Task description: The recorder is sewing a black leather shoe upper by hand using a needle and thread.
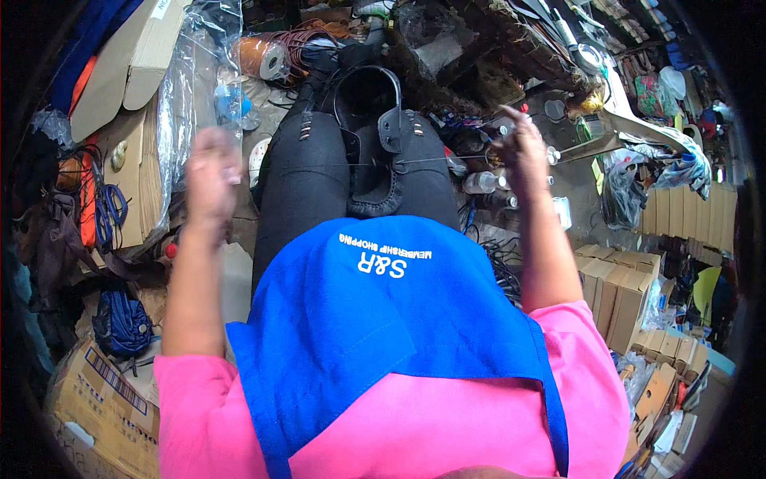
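A black sandal-like shoe [377, 190] with a looped strap [390, 132] is clamped between my knees, and stitching shows along its rounded near end. A thin dark thread [435, 160] stretches out sideways from the shoe. My right hand [525, 156] is off to the right, its fingers curled on the thread with one finger sticking out. On the left, my left hand [214, 177] is closed and blurred by motion. The thread runs faintly toward it. Both hands are well apart from the shoe.
Small bottles [483, 183] stand right of my knees. An orange spool [267, 59] lies at the far left beside coiled cord. Flattened cardboard [136, 172] and clear plastic sheeting [180, 96] are at the left. Brown boxes [618, 295] stack up at the right. A blue apron covers my lap.
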Demonstrator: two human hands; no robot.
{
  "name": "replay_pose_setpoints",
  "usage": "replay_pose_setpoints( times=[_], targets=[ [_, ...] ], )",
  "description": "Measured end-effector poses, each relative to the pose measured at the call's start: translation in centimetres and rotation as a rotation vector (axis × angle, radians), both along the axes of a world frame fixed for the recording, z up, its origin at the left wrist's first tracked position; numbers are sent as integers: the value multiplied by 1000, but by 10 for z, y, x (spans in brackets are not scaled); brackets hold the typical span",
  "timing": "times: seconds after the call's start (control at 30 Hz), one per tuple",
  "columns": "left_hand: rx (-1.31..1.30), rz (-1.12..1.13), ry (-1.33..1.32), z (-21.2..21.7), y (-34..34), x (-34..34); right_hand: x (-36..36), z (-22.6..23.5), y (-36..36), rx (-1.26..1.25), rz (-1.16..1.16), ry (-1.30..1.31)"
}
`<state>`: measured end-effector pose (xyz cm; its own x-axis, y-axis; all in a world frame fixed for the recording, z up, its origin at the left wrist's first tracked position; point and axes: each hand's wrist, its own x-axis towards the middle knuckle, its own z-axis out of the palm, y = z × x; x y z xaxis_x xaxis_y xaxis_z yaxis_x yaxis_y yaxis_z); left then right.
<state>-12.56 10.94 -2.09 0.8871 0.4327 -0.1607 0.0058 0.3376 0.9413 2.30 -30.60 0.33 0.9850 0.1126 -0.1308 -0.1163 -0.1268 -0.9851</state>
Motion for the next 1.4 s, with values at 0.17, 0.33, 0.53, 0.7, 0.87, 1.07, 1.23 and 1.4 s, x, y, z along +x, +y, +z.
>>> replay_pose_setpoints(
  times=[0.17, 0.33, 0.53, 0.7, 0.87, 1.07, 1.23, 1.4],
  targets=[
    [-81, 3, -137, 11, 46, -35, 12, 15, -87, 423, -234, 198],
    [726, -296, -60, 15, -33, 20, 10, 28, -50, 291, -96, 340],
    [606, -689, -56, 11, -114, 69, -18, 34, 45, -684, 711, -268],
    [743, -817, -10, 11, -113, 89, -17, 32, 73, -494, 706, -189],
    [618, -980, -96, 6, -110, 94, -5, 30, 80, -617, 868, -477],
    [442, -986, -72, 1, -109, 95, -1, 29, 82, -663, 921, -598],
    [382, -1032, 47, -3, -109, 96, -3, 24, 86, -532, 939, -544],
    [304, -1025, 42, -3, -109, 94, -8, 8, 83, -445, 909, -514]
  ],
)
